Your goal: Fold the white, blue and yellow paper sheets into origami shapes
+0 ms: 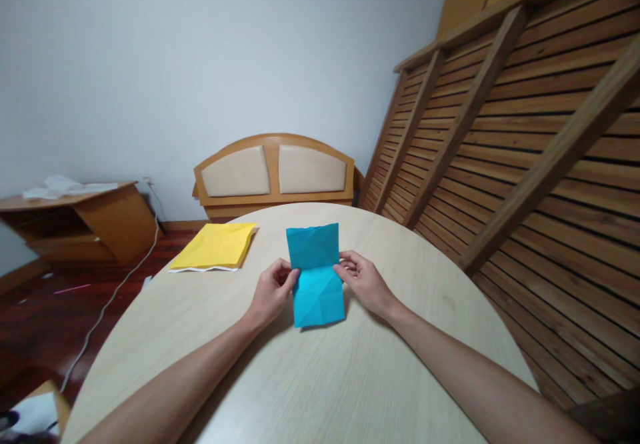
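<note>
A blue sheet of paper [319, 294] is held up just over the round table, creased across its middle so that the upper half tilts up. Diagonal creases mark its lower half. My left hand [273, 289] pinches its left edge near the middle fold, thumb on the front. At the opposite edge, my right hand [365, 281] pinches the paper at about the same height. The fingers behind the sheet are partly hidden. To the left lies a stack of yellow paper [215, 245] with a white layer under it.
The pale round table [400, 364] fills the foreground. Behind it stands a wooden headboard [273, 164]; a slatted wooden frame [500, 131] leans on the right. On the left are a low cabinet [125, 224] with white sheets on top and a cable [113, 297] along the floor.
</note>
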`<action>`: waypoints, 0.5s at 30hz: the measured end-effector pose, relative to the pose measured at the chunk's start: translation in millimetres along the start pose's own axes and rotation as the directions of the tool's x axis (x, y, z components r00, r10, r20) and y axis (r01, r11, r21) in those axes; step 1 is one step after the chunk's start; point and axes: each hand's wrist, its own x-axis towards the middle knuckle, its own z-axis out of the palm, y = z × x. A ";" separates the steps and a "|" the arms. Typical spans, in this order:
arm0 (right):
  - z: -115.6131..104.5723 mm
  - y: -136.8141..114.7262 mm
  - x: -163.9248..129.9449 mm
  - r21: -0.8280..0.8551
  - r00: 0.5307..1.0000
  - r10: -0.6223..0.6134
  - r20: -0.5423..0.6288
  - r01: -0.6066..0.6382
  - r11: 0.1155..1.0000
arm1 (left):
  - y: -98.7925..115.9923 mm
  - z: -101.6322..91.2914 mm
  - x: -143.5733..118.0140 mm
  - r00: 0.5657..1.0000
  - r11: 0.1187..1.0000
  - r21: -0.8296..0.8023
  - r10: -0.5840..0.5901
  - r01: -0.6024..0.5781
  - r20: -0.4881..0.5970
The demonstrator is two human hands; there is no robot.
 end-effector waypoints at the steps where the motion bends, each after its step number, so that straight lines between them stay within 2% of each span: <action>1: -0.3 0.7 0.4 0.000 1.000 -0.002 0.010 0.002 1.000 | -0.2 -0.2 0.3 1.000 1.000 -0.013 -0.011 0.011 0.002; 8: -7.3 9.0 6.4 0.039 0.995 -0.001 0.104 -0.003 0.999 | -2.7 -3.0 0.9 0.995 0.998 -0.004 -0.056 0.057 0.080; 15: -13.0 10.3 5.4 -0.105 0.998 0.017 0.067 -0.010 0.994 | -1.9 -5.7 -1.4 0.990 0.998 0.044 -0.059 0.053 0.131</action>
